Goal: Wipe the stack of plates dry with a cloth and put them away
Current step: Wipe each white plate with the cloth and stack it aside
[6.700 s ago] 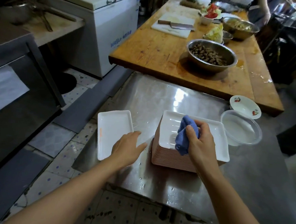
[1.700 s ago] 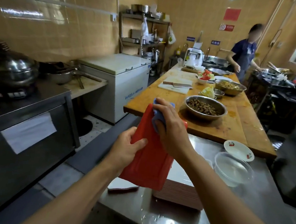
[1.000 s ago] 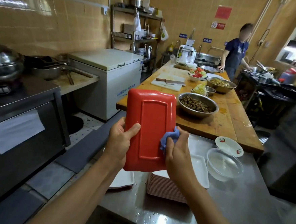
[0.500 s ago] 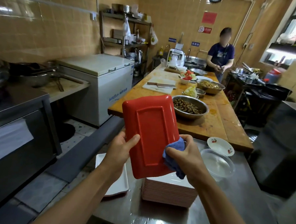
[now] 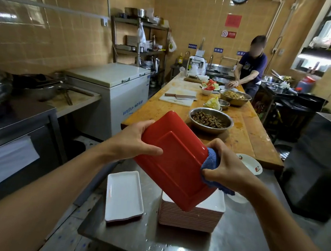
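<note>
Both hands (image 5: 138, 143) have tilted the red plate (image 5: 174, 165) further, cloth (image 5: 210, 163) seemingly lower.

Both forearms are bare to the frame edge, and the left hand (image 5: 134, 142) and right hand (image 5: 226, 165) wear nothing.

There are two hands (image 5: 136, 143), one blue cloth (image 5: 211, 163), one red plate (image 5: 173, 165) held up, one single white plate (image 5: 123, 196), one stack of plates (image 5: 191, 217), three steel bowls (image 5: 210, 120), and one cleaver (image 5: 180, 96).
</note>
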Motion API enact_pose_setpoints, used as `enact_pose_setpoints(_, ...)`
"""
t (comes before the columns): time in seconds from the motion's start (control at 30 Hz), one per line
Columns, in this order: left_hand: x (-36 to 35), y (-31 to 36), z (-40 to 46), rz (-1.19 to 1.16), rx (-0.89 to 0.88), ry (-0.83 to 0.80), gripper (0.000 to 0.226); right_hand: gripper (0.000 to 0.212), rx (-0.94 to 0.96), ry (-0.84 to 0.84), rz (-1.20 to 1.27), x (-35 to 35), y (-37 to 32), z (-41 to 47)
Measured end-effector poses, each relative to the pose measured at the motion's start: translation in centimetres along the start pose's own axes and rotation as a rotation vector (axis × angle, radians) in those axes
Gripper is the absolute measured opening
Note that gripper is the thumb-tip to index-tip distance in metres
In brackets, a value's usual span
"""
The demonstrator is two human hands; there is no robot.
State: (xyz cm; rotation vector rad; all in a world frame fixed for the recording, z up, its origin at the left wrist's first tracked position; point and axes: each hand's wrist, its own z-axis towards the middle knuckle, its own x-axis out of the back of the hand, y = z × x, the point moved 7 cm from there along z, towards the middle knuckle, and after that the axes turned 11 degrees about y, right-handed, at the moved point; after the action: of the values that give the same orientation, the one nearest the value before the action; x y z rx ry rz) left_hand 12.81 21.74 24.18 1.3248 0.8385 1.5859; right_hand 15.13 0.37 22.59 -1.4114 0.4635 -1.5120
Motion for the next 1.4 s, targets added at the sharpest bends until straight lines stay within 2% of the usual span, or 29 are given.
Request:
enact_pose_setpoints(0.07, -0.3, -0.2, -0.4, -0.118, 0.011, 0.015, 0.066, 0.049, 0.032, 0.015, -0.018, 0.0, -0.4, 0.2)
enact_pose_setpoints(0.17, -0.4, -0.8, -0.9, -0.204, 0.005, 0.094, 0.057, 0.052, 0.138, 0.089, -0.069, -0.5, -2.0, 0.8)
enact_pose_setpoints(0.3, -1.1, -1.4, -1.3, -0.18, 0.0, 0.16, 0.045, 0.048, 0.357, 0.211, -0.138, -3.2, -6.0, 1.6)
enact_pose_setpoints(0.43, -0.5, -1.6, -2.3, -0.262, 0.037, 0.224, 0.053, 0.047, 0.494, 0.284, -0.257, -5.0, -7.4, 1.7)
enact_pose_setpoints(0.53, 1.1, -2.9, -3.3, -0.363, 0.121, 0.265, 0.069, 0.05, 0.458, 0.316, -0.385, -4.3, -4.9, 1.2)
enact_pose_setpoints(0.67, 1.7, -4.7, -4.0, -0.47, 0.21, 0.303, 0.067, 0.048, 0.325, 0.301, -0.327, -2.8, -1.8, 1.1)
enact_pose_setpoints(0.83, 0.7, -6.3, -3.8, -0.641, 0.343, 0.387, 0.067, 0.06, 0.345, 0.329, -0.29, -3.1, -1.3, 0.0)
enact_pose_setpoints(0.9, 0.3, -6.9, -3.8, -0.713, 0.412, 0.427, 0.062, 0.061, 0.36, 0.31, -0.295, -3.6, -0.7, -1.0)
enact_pose_setpoints(1.0, 0.0, -7.7, -3.7, -0.777, 0.502, 0.484, 0.038, 0.062, 0.397, 0.289, -0.301, -4.3, 0.3, -2.7)
enact_pose_setpoints(1.13, -1.3, -8.1, -3.7, -0.845, 0.596, 0.492, 0.016, 0.064, 0.417, 0.352, -0.376, -4.5, 1.2, -3.6)
enact_pose_setpoints(1.27, -3.4, -7.3, -3.8, -0.919, 0.635, 0.47, 0.011, 0.063, 0.485, 0.401, -0.544, -6.8, 0.0, -4.2)
enact_pose_setpoints(1.4, -4.6, -6.7, -4.4, -1.029, 0.632, 0.475, 0.026, 0.061, 0.546, 0.334, -0.498, -10.8, -2.3, -4.6)
